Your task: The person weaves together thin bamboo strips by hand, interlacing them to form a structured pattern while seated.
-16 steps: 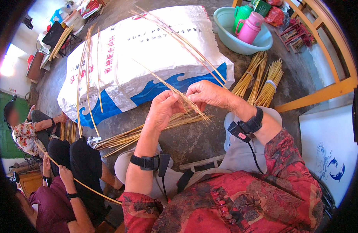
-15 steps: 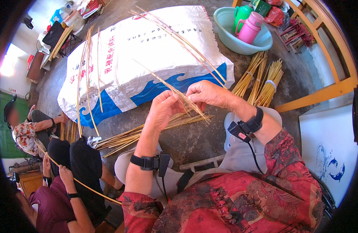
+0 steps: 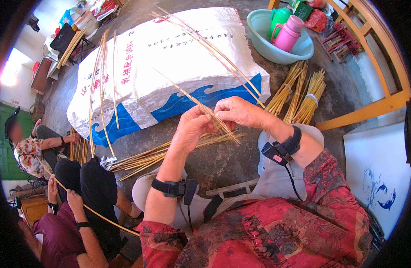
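Dark concrete floor [image 3: 214, 166] surrounds a pale, wave-edged sack [image 3: 147, 91]; near the sack's closer edge, the left hand [image 3: 190, 128] and right hand [image 3: 237, 110] both hold feathery straw [image 3: 197, 103] in narrow fingertip grips. Tugging unevenly might snap its thin stem or shed its loose-looking strands.

The held straw [image 3: 226, 129] over the white sack's [image 3: 147, 85] near edge is showing pale gold; the sack is bearing red and black print, blue waves lining that edge. Beside its right edge, a basin [image 3: 268, 50] is showing turquoise; a red shirt [image 3: 277, 228] is showing dark florals.
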`<state>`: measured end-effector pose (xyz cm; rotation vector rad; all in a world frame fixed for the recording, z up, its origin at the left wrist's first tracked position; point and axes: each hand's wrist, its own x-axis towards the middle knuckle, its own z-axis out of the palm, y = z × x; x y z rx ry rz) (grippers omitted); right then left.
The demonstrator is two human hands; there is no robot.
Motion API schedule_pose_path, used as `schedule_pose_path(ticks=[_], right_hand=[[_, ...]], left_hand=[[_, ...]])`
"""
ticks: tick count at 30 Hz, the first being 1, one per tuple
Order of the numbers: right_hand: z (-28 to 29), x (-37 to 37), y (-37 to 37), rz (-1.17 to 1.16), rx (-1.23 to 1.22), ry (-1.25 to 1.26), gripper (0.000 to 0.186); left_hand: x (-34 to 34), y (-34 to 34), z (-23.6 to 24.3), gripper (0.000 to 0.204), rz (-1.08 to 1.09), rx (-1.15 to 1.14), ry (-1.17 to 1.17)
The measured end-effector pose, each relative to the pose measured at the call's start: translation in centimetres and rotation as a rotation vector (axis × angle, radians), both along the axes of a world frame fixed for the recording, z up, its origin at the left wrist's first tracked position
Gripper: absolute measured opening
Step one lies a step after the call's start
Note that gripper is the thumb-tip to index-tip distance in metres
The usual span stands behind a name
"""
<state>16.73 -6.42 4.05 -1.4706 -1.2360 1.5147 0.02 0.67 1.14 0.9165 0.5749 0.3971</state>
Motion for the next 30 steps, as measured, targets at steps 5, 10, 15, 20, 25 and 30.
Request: schedule_pose_path(ticks=[5,10,15,20,25,30], right_hand=[[-0.4,-0.2,-0.2,-0.018,0.072,-0.062,0.017],[-0.3,-0.3,-0.2,-0.051,0.098,-0.107,0.016],[0.3,-0.1,-0.1,-0.062,0.043,-0.022,0.014],[0.7,0.0,0.0,-0.094,-0.026,0.073,0.014],[0.3,-0.4,0.2,-0.153,0.009,0.09,0.015],[-0.7,0.0,0.2,-0.046,0.093,-0.029,0.018]], left_hand=[[0.1,-0.1,0.4,0.006,0.002,0.094,0.136],[-0.1,0.1,0.0,0.006,-0.027,0.102,0.17],[-0.1,0.3,-0.1,0.008,-0.02,0.016,0.081],[0.0,0.1,0.2,0.008,-0.006,-0.037,0.006],[0.0,0.1,0.3,0.008,0.008,-0.029,0.021],[0.0,0.3,-0.3,0.008,-0.012,0.037,0.083]])
